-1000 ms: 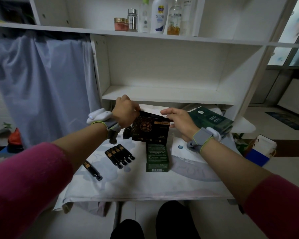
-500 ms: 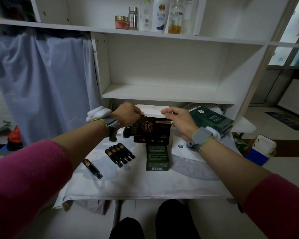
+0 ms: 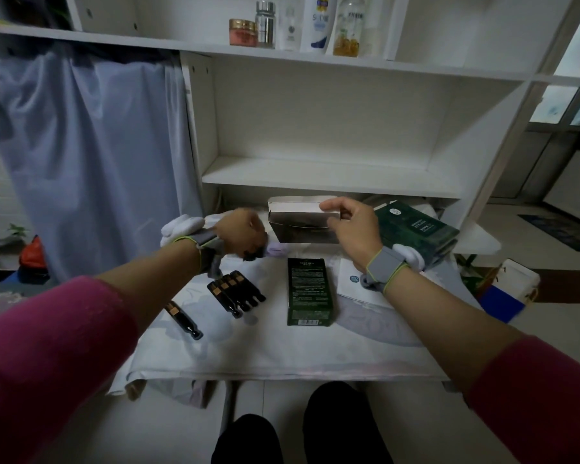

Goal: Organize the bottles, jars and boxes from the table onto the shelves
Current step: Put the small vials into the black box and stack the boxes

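R hand (image 3: 355, 226) grips box (image 3: 302, 226) above desk (image 3: 282, 349); L hand (image 3: 245, 234) curled shut, blurred. Vials (image 3: 236, 293), green box (image 3: 310, 291) below.

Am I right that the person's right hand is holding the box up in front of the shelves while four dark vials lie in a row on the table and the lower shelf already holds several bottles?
Not quite: in the head view the lower shelf is bare; the bottles stand on the upper shelf. The rest holds: the right hand holds the box, and four dark vials lie in a row on the table.
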`<control>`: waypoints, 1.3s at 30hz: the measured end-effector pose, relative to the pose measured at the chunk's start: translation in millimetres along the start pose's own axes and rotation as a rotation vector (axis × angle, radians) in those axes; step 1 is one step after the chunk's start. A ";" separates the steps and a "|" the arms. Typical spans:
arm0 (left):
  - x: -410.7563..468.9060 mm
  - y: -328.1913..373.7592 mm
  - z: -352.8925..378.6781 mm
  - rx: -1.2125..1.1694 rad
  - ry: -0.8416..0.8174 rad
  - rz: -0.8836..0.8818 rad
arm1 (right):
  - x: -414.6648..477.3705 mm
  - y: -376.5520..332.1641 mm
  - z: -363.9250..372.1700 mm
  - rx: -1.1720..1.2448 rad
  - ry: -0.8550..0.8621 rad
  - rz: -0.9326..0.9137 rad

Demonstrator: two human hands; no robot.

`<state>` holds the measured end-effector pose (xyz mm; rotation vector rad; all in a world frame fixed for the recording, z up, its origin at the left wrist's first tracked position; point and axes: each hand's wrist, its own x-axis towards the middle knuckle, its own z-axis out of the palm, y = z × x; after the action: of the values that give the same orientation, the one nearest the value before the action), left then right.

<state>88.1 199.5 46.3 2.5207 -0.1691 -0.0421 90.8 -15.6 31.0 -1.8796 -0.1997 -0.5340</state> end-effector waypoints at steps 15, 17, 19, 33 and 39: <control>2.2 -44.8 34.9 0.552 -0.324 -0.032 | 5.7 17.7 4.1 -0.058 0.014 0.039; 3.6 -47.0 35.5 0.561 -0.323 -0.032 | 5.6 19.1 4.3 -0.061 0.012 0.044; 4.1 -48.3 35.3 0.576 -0.313 -0.028 | 6.1 20.3 5.3 -0.057 0.015 0.045; -1.6 3.0 -28.1 -0.022 -0.278 0.125 | 3.7 15.0 4.0 -0.002 0.006 0.079; 4.6 28.9 -39.7 -0.725 -0.144 0.205 | 2.9 12.5 3.3 0.039 -0.012 0.088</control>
<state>92.2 198.3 95.4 1.7688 -0.3918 -0.1700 99.1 -17.5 20.9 -1.8448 -0.1340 -0.4560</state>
